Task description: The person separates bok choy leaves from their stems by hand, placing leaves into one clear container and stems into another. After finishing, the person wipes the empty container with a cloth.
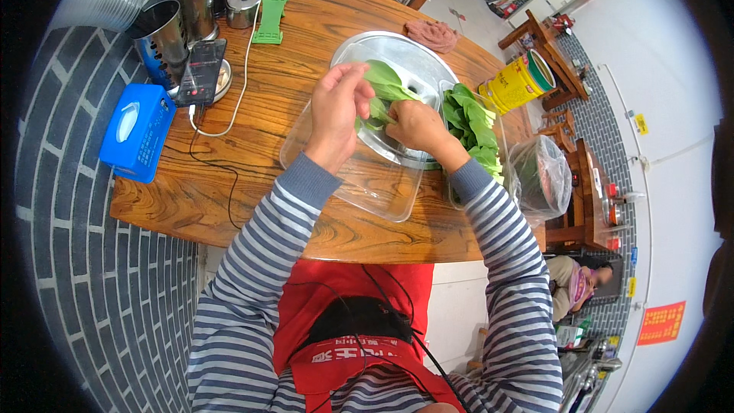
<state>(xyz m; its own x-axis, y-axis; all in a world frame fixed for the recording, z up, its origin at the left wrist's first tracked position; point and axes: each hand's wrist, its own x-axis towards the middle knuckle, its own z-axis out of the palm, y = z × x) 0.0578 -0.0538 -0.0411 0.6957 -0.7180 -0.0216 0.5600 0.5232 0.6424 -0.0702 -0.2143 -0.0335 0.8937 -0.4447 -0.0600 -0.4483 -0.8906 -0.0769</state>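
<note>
My right hand (417, 125) is closed on the stalk end of a leafy green vegetable (385, 81), over a round metal tray (367, 46). Beside the leaf is my left hand (340, 104), its fingers curled near the leaf's upper edge; whether they pinch it cannot be told. To the right of the tray, a clear plastic container (500, 126) holds a row of green leaves with pale stalks (473, 126). Another clear plastic container (378, 195) lies below my hands and looks empty. Part of the tray is hidden behind my hands.
A brown cloth (431, 35), a yellow can (516, 81) and a bin lined with a clear bag (540, 178) stand around the right side. At left are a blue tissue box (137, 133), a phone (202, 71) with a white cable, and a green plastic stand (270, 19). A person sits far right.
</note>
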